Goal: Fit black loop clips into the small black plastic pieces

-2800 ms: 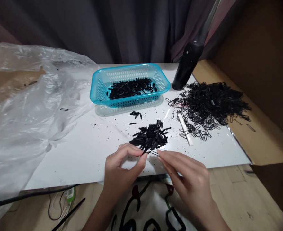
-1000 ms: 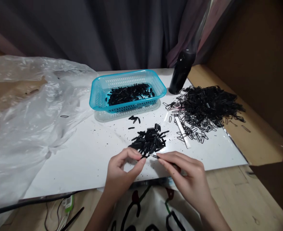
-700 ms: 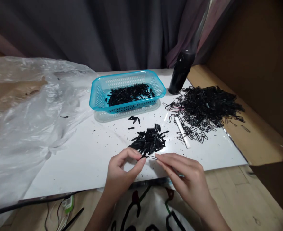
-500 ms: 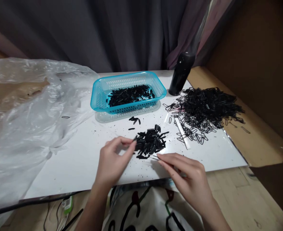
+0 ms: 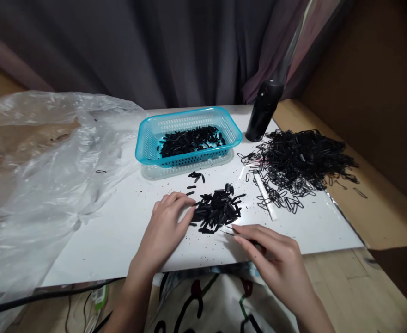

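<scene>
By black pieces (image 5: 220, 209), left hand (image 5: 168, 221) arches

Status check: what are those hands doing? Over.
Left hand at left edge of nearest black pile. Right hand holding tweezer-like tool. Loose pieces between pile and blue basket.

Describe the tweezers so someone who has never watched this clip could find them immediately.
On the white tabletop, find the turquoise basket, then the loose heap of black slivers in front of it. At the heap's near right, the tweezers jut from the right hand. Slim and two-pronged, they differ from the short, solid slivers beside them.
</scene>
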Demonstrator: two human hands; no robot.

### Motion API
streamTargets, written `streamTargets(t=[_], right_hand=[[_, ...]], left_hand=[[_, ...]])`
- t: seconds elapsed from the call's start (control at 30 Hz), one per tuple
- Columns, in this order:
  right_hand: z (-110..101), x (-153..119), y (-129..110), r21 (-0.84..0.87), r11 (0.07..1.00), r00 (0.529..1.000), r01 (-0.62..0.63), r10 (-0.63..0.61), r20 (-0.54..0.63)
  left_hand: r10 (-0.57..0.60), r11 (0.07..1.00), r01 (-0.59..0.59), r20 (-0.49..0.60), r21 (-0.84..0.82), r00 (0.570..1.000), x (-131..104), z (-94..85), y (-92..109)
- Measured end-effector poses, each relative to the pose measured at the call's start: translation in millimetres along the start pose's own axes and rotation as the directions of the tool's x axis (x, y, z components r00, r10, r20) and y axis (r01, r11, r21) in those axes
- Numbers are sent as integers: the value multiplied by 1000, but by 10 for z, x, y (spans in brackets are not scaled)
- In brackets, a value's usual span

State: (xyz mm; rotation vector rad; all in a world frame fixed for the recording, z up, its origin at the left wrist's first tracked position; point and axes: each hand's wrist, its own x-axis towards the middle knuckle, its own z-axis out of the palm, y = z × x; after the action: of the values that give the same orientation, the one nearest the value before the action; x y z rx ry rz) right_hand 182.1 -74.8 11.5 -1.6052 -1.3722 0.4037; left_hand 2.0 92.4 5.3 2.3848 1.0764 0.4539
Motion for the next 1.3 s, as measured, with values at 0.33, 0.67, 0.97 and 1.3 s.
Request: streamTargets(t=[0.33, 0.67, 0.97, 1.3], right_hand=[[11, -15, 3, 25, 999, 1000, -22, 21, 15], [78, 15, -122, -59, 993, 993, 98, -102, -66], [74, -7, -129, -24, 996, 994, 85, -87, -60], [54, -11, -185, -5, 995, 993, 100, -100, -64]], left_hand=[[-102, 971, 101, 3, -216, 995, -92, 80, 22], [1, 931, -41, -112, -362, 994, -230, 114, 183], [96, 897, -162, -175, -411, 980, -299, 123, 211], [227, 823, -349, -303, -448, 926, -313, 111, 209]])
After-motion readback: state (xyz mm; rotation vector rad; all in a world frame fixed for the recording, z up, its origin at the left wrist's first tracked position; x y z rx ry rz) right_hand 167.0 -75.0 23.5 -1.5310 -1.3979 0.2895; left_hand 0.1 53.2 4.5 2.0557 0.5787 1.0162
